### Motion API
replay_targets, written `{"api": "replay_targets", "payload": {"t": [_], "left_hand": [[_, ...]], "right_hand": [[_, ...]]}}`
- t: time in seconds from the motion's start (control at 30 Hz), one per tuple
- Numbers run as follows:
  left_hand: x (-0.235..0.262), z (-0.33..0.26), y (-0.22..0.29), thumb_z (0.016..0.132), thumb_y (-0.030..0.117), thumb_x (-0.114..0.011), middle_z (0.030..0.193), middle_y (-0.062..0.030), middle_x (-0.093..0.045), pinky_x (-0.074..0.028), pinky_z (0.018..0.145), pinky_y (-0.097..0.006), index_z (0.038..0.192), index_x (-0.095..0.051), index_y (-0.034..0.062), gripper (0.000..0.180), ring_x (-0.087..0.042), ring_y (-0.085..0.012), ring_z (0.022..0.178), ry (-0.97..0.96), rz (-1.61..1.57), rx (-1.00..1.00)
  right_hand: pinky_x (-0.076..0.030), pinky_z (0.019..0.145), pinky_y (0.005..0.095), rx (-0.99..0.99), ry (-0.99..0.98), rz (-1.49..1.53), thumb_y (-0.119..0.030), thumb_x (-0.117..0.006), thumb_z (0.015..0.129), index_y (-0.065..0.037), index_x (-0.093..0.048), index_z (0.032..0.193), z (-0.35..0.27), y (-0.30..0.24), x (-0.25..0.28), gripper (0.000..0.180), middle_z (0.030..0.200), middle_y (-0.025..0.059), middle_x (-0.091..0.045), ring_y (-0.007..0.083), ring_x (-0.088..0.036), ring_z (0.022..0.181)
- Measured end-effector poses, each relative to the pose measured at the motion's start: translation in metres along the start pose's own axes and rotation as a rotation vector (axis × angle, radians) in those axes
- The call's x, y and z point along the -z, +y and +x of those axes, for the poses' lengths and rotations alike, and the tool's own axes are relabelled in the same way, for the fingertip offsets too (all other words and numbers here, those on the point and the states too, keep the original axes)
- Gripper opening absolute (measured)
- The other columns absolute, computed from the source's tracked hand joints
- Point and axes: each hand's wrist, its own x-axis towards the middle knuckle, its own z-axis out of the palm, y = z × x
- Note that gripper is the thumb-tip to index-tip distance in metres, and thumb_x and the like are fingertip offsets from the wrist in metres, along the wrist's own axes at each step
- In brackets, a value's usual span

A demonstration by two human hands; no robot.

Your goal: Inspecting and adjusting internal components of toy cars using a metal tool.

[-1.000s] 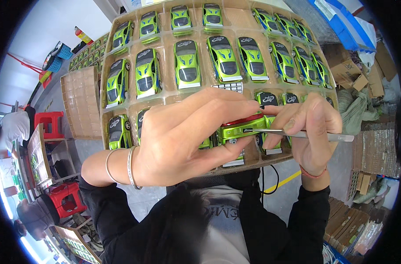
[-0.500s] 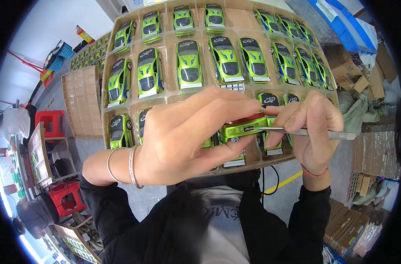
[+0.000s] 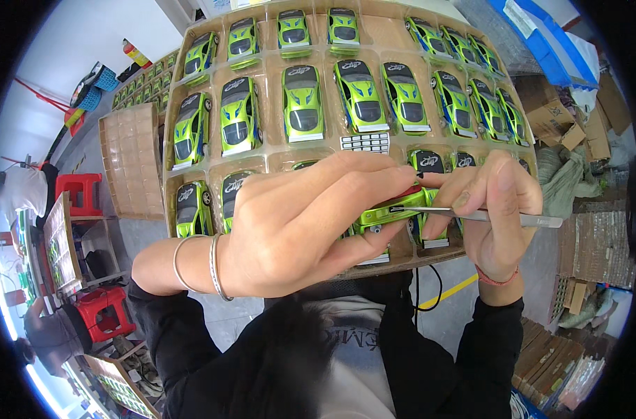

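Note:
My left hand (image 3: 297,216) grips a green toy car (image 3: 379,216) on its side above the tray, its end panel turned toward me. The fingers cover most of its body, and a strip of red shows under the fingertips. My right hand (image 3: 496,206) is closed on metal tweezers (image 3: 503,216). Their tip touches a small dark slot in the car's end panel; whether anything sits between the points is too small to tell. Beneath both hands, a compartmented tray (image 3: 384,31) holds rows of green toy cars with black windows. A sheet of small white stickers (image 3: 365,142) lies among them.
To the left stand another compartmented tray (image 3: 131,160) and red stools (image 3: 105,312). People work at benches along the left edge. At right are a blue bin (image 3: 541,35), cardboard boxes (image 3: 552,115) and stacked cardboard (image 3: 597,244).
The car in my left hand has tilted slightly and shifted a little right and down. The tweezers' tip stays at its end panel. More of the sticker sheet shows.

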Motion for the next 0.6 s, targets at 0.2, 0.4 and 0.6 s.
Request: {"api": "replay_targets", "payload": {"t": [0.2,0.4,0.6], "left_hand": [[0.0001,0.0004,0.0019,0.073,-0.001,-0.086,0.107,-0.0223,-0.071,-0.060,0.081,-0.035,0.117,-0.064,-0.0087,0.049,-0.073,-0.0312,0.096,-0.007,-0.004,0.011],[0.0003,-0.0006,0.0024,0.073,-0.001,-0.086,0.108,-0.0225,-0.071,-0.060,0.081,-0.035,0.117,-0.065,-0.0083,0.050,-0.073,-0.0313,0.096,-0.012,-0.008,0.016],[0.0010,-0.0016,0.0027,0.073,-0.001,-0.086,0.109,-0.0227,-0.070,-0.060,0.082,-0.035,0.117,-0.065,-0.0082,0.050,-0.073,-0.0312,0.097,-0.020,-0.008,0.024]], "right_hand": [[-0.053,0.097,0.0487,0.022,-0.022,-0.016,-0.033,-0.038,0.110,0.000,-0.058,0.082,-0.0001,-0.0008,0.0001,0.047,0.072,0.0105,-0.066,0.0229,-0.073,0.073],[-0.054,0.097,0.0481,0.000,-0.007,-0.029,-0.031,-0.039,0.110,0.000,-0.059,0.082,0.0000,-0.0033,-0.0006,0.046,0.072,0.0104,-0.066,0.0228,-0.072,0.072],[-0.054,0.096,0.0467,0.007,-0.012,-0.004,-0.032,-0.040,0.110,0.000,-0.059,0.082,0.0016,-0.0021,-0.0001,0.047,0.073,0.0109,-0.066,0.0230,-0.072,0.070]]}}
